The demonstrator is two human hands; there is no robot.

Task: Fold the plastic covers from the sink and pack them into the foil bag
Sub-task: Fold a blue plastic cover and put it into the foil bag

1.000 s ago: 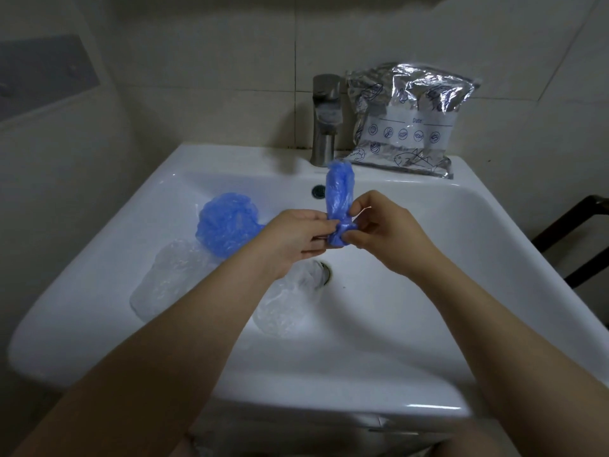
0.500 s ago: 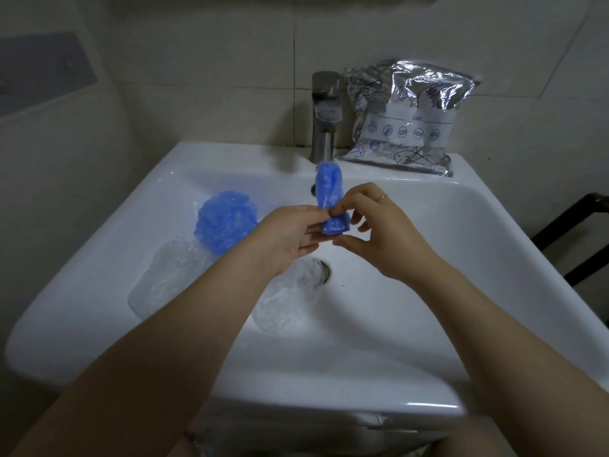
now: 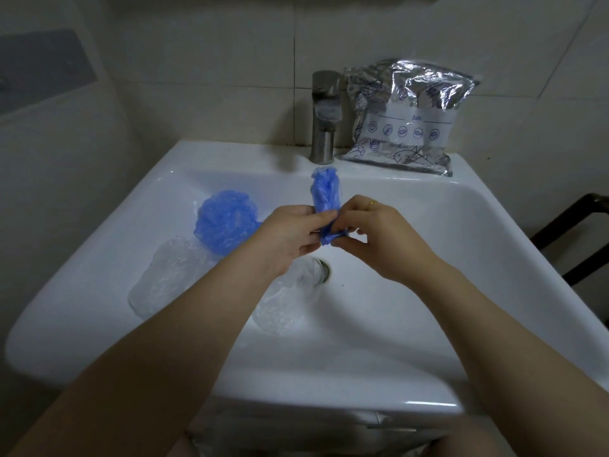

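Observation:
Over the middle of the white sink (image 3: 494, 258) both hands pinch one narrow folded blue plastic cover (image 3: 326, 192); its upper end stands upright toward the tap. My left hand (image 3: 293, 235) grips its lower end from the left, and my right hand (image 3: 375, 235) pinches the same end from the right. A second, crumpled blue cover (image 3: 224, 219) lies in the basin's left part. Two clear covers lie in the basin: one at the left (image 3: 171, 275), one near the drain (image 3: 290, 301), partly behind my left forearm. The silver foil bag (image 3: 408, 117) leans on the wall at the sink's back right.
A steel tap (image 3: 324, 117) stands at the back rim, just left of the foil bag. The drain (image 3: 324, 268) shows beneath my hands. Tiled wall runs behind the sink. A dark metal frame (image 3: 580, 232) stands to the right of the sink.
The folded blue cover has become shorter as its lower end was rolled up between my fingers. My right hand's fingers closed back onto it. Both hands stayed over the basin's middle.

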